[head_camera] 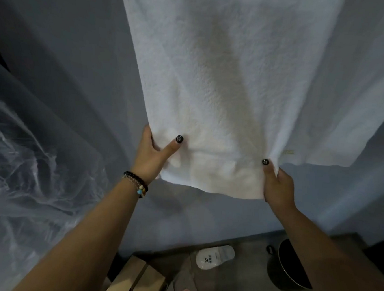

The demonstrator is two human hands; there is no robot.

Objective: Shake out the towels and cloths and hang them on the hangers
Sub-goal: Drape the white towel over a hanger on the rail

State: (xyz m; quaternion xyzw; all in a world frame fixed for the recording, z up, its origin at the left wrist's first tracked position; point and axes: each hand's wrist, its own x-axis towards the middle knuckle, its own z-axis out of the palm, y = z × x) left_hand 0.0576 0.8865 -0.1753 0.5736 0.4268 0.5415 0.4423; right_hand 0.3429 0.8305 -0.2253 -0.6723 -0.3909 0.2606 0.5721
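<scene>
white towel (226, 79) hanging, soft, limp | left hand (149, 158), right hand (276, 186) apart, pinching lower hem | best gripped at corners

I am seeing a dark pot (284, 271) sitting on the floor (233, 284), a white pouch (214, 257) lying near it, and sheer netting (13, 154) hanging at left.

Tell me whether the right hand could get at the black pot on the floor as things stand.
Probably not right away. The right hand grips the lower edge of the white towel, as does the left hand. The black pot sits low under the right forearm, with nothing covering it, so the hand would need to let go first.
</scene>
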